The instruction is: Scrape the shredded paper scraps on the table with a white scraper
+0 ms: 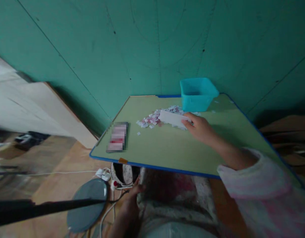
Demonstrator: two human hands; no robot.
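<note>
The fingers (186,122) of the right hand (200,129) pinch one end of a white card (171,118), which lies against the pile of paper scraps (152,120) on the bench (167,148), just in front of a blue tub (197,94). The left hand (132,195) sits below the bench edge; I cannot tell its grip.

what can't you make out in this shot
All in the head view:
dark slab: its face is pixelated, so it is unreadable.
paper bits: too small and blurred to read any print.
teal bin: its front wall hides the bottom.
left hand: dim below the table, grip unclear.
right hand on the white strip: pinching or just pressing, cannot tell.
</note>
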